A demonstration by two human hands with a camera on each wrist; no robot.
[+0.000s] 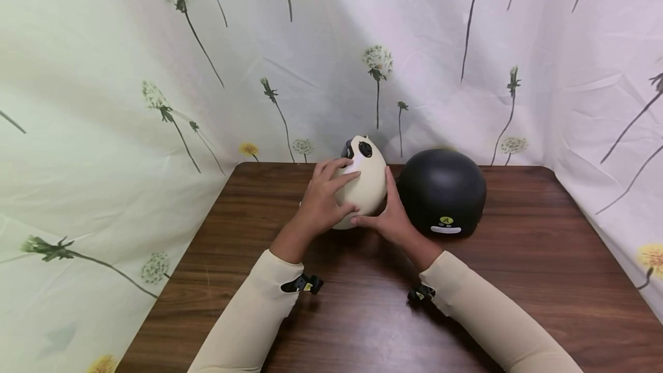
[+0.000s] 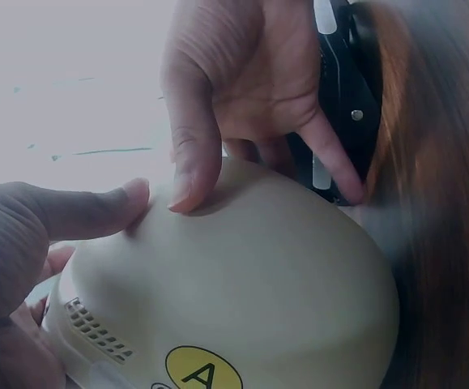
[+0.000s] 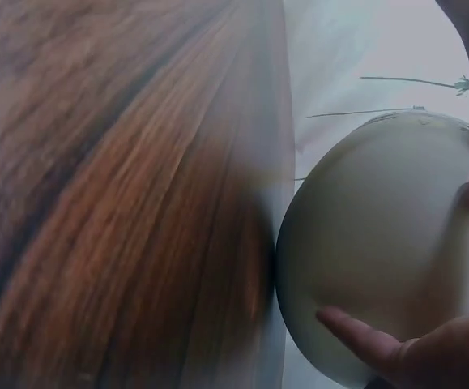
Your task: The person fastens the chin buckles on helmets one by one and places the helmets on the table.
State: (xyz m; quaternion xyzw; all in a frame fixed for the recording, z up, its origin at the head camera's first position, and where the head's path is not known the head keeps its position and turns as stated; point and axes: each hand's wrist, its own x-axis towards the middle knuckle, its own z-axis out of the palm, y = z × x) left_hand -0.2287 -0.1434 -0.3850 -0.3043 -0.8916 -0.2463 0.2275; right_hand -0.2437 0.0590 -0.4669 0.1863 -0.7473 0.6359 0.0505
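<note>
Two bare hands with a cream helmet [image 1: 370,186] above the far part of a brown wooden table [image 1: 357,315], head view and both wrist views. The left hand [image 1: 322,197] grips the helmet from its left side: its fingers spread over the shell, and its thumb lies on the shell lower down, toward the near end. The right hand [image 1: 396,217] holds the opposite side, with one finger along the right edge and the thumb at the near end, close to the left thumb. The helmet is tilted, and a round black fitting [image 1: 365,149] shows at its far, upper end. Whether its lower edge touches the table cannot be told.

In the left wrist view, both thumbs press on the smooth shell; a grid of small vent slots [image 2: 98,331] and a yellow oval label [image 2: 204,373] marked A lie on the same shell. In the right wrist view, the shell fills much of the right side, with fingers against it.

Just right of the right hand, a black helmet [image 1: 440,189] sits crown upward on the table, bearing its own yellow A label [image 1: 446,220] above a pale strip [image 1: 446,229]. Beige sleeves [image 1: 248,315] cover both forearms, and a small black device [image 1: 309,284] shows at each cuff. Behind the table hangs white cloth [image 1: 321,33] printed with dandelions.
</note>
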